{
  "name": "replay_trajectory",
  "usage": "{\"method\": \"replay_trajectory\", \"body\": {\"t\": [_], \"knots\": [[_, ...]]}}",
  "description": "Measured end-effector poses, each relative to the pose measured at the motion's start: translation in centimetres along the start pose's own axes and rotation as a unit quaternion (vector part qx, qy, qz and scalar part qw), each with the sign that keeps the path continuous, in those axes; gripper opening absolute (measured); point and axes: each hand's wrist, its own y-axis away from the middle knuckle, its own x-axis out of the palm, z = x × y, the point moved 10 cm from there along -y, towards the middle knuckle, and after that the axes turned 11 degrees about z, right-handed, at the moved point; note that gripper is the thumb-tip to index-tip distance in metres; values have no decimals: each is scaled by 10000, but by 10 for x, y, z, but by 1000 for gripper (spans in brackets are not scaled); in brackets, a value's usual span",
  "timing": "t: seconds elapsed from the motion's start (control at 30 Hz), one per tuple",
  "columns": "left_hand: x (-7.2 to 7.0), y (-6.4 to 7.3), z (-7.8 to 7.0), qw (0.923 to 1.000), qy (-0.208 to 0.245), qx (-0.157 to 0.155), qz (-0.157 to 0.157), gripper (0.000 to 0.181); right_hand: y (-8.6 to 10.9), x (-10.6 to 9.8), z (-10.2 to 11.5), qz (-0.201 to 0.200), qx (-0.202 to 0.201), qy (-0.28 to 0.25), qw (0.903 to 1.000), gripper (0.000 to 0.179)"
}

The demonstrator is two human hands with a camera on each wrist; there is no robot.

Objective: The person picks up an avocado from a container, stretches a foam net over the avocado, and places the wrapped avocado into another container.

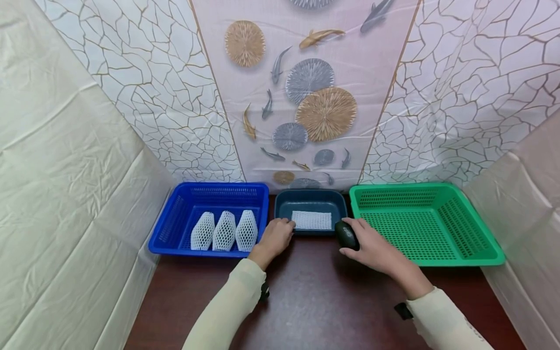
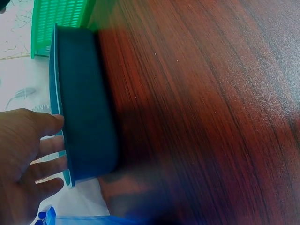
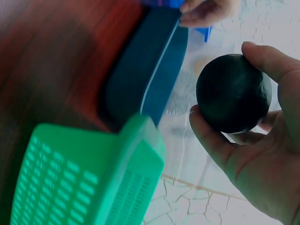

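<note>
My right hand [image 1: 366, 241] grips a dark, shiny oval fruit that looks like an avocado [image 1: 347, 235], held by the front right corner of a small dark teal tray [image 1: 311, 195]. In the right wrist view, thumb and fingers wrap around the avocado [image 3: 233, 93]. My left hand [image 1: 276, 236] is at the tray's front left corner. Its loosely bent, spread fingers reach the tray's rim in the left wrist view; contact with the net is unclear. A flat white foam net [image 1: 312, 220] lies inside the tray.
At left stands a blue basket [image 1: 175, 249] with 3 white foam-netted pieces [image 1: 224, 231] in it. A green basket [image 1: 437, 261] stands at right, beside the tray. Fabric walls [image 1: 118, 184] close in the brown wooden table [image 1: 302, 296] at the back and sides.
</note>
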Motion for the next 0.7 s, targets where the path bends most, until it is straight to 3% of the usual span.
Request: {"method": "replay_trajectory", "body": {"t": [0.27,0.47,0.7], "knots": [[2,-1,1,10000,83,-13,52,9,2,25,13,46,-236,-319,9992,81],[3,-2,1,9998,157,-34,102,7,1,51,11,216,-67,-593,9980,85],[7,-4,3,9996,223,-81,129,8,-1,78,4,85,99,-945,9954,84]]}}
